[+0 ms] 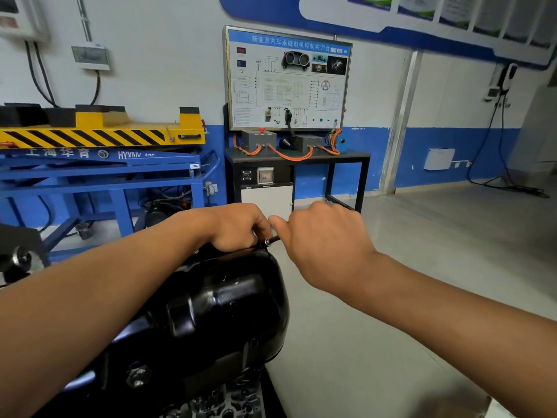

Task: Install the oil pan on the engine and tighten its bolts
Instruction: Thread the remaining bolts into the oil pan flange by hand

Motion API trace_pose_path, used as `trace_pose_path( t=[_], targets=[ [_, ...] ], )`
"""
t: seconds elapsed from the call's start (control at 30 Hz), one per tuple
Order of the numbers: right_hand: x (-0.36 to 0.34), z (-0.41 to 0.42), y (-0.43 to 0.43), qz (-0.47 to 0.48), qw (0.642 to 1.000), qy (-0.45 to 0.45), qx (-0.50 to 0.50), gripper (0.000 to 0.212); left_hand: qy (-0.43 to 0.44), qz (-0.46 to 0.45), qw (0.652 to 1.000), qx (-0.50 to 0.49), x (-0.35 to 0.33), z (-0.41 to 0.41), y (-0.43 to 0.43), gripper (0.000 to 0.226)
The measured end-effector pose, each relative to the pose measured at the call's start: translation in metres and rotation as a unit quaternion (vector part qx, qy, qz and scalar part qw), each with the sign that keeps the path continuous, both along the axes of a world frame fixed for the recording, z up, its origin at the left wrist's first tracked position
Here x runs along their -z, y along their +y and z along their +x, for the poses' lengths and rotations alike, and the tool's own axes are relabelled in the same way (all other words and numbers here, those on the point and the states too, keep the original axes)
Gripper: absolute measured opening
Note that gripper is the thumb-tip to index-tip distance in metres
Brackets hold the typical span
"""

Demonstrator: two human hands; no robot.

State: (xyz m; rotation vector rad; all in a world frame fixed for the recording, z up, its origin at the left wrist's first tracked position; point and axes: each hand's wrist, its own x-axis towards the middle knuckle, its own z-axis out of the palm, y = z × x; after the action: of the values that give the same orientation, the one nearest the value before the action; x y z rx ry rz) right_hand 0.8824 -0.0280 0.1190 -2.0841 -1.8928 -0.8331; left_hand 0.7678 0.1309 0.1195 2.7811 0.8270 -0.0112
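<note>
Nearby, oil pan (229, 297); grey floor (437, 236); blue lift trolley (99, 176)

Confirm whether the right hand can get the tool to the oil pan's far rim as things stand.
Probably yes. The right hand grips the tool, whose tip sits by the far rim of the oil pan, beside the left hand; nothing shows between them.

Only bare arms show. The left forearm (105, 297) fills the lower left of the frame and the right forearm (452, 303) the lower right, both uncovered from frame edge to wrist. The left hand (238, 227) and right hand (325, 245) are likewise bare, knuckles showing.
</note>
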Motion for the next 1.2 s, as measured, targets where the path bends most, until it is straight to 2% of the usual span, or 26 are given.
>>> trace_pose_path(
  t=[0.1,0.2,0.3,0.4,0.53,0.6,0.67,0.73,0.9,0.97,1.07,1.1,1.2],
  targets=[
    [-0.001,-0.005,0.001,-0.045,0.996,0.076,-0.023,0.033,0.003,0.014,1.000,-0.006,0.000,0.002,0.000,0.037],
    [-0.005,-0.013,-0.008,-0.070,0.992,0.094,-0.052,0.047,-0.005,0.026,1.000,-0.016,0.001,0.004,0.001,0.050],
    [-0.008,-0.022,-0.016,-0.082,0.993,0.074,-0.051,0.031,0.002,0.022,1.000,-0.013,0.001,0.003,0.000,0.067],
    [-0.006,-0.019,-0.011,-0.055,0.997,0.041,-0.022,0.014,-0.003,0.015,1.000,-0.004,0.001,0.002,0.000,0.051],
    [-0.001,-0.007,-0.003,-0.021,1.000,0.006,0.012,0.025,-0.004,-0.005,1.000,-0.003,0.001,0.000,-0.002,0.041],
    [0.003,0.000,0.000,-0.009,0.999,0.049,0.003,0.034,-0.003,-0.011,1.000,-0.007,0.000,0.001,-0.002,0.039],
    [0.004,0.004,0.002,-0.027,0.993,0.116,-0.028,0.024,-0.002,-0.009,1.000,-0.015,-0.001,0.001,-0.003,0.040],
    [0.002,0.005,0.001,-0.046,0.987,0.143,-0.061,0.021,-0.002,-0.009,1.000,-0.019,-0.001,0.001,-0.003,0.038],
    [0.000,0.001,0.001,-0.031,0.996,0.047,-0.066,0.053,-0.006,-0.005,1.000,-0.016,-0.002,0.001,-0.007,0.033],
    [0.000,0.001,-0.001,-0.009,0.999,0.021,-0.039,0.047,-0.015,-0.015,1.000,-0.018,-0.003,0.001,-0.008,0.031],
    [0.004,0.005,0.000,-0.022,0.999,-0.016,-0.031,0.014,-0.041,-0.052,0.998,-0.017,-0.005,-0.003,-0.008,0.031],
    [0.004,0.007,0.001,-0.014,1.000,0.004,-0.019,0.015,-0.053,-0.066,0.996,-0.014,-0.006,-0.004,-0.008,0.033],
    [0.003,0.016,0.004,-0.004,0.995,0.097,-0.024,0.041,-0.115,-0.080,0.989,-0.037,-0.011,-0.010,-0.005,0.047]
  ],
)
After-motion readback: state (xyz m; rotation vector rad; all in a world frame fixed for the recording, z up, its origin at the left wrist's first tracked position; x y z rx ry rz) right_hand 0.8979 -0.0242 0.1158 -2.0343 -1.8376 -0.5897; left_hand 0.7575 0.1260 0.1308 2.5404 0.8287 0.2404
